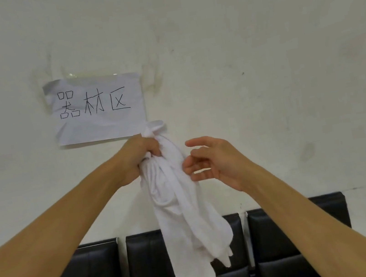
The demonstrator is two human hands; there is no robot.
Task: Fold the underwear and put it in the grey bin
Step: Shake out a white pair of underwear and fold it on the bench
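White underwear (183, 210), bunched and dangling in mid-air in front of the wall (256, 31), well above the black seats (149, 263). Gripped near its top by the left hand (142, 155), fingers curled tight round a gathered wad, a small tuft poking out above the fist. Just right of the cloth, the right hand (209, 160), fingers loosely spread and half curled, holding nothing, fingertips close to the fabric or perhaps brushing it; hard to tell which.

Probably very light, thin and limp: hangs in long twisted folds, no stiffness at all, so no shape kept unless spread flat or held at two points. Not fragile, not slippery, though likely to slump and re-tangle when released. Best taken by the edge, probably a hem or band, one hand at each end, then shaken out; a pinch enough, no force needed. Which edge is which cannot be made out in this bundle.

Up and left of the cloth, a creased paper sign (96, 107) with handwritten characters, taped to the wall, its lower right corner near the left fist. Below the cloth, a row of dark padded seat backs. No grey bin in view, so no judging the path to it; nothing between the two hands but the cloth itself.
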